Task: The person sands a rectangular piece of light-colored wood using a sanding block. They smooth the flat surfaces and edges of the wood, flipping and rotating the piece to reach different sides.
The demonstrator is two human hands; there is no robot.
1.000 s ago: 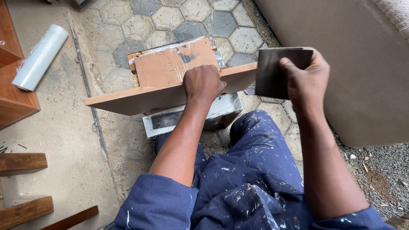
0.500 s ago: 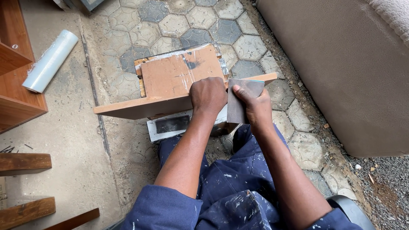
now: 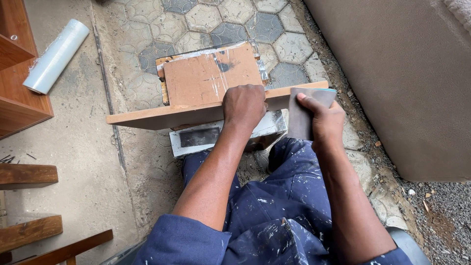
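The long, narrow brown wooden board (image 3: 162,116) lies edge-up across a small box-like stand with a flat reddish-brown top (image 3: 208,78), running from the left of the scene to the right, just in front of the person's knees. The left hand (image 3: 244,104) is clamped over the board's near edge, fingers curled down the far side, pinning it in place. At the board's right end, the right hand (image 3: 325,119) pinches a folded grey sheet of sandpaper (image 3: 300,114), thumb on top, the sheet wrapped over the board's edge and touching it. Below the board, the pale metal base of the stand (image 3: 216,137) shows its near face. Blue, paint-flecked overalls (image 3: 274,206) cover the legs. Underneath is hexagonal stone paving (image 3: 206,19). Far left lies a white roll of plastic film (image 3: 56,56), beside brown wooden shelving (image 3: 17,93). At right rises a tan plastered wall (image 3: 402,73).
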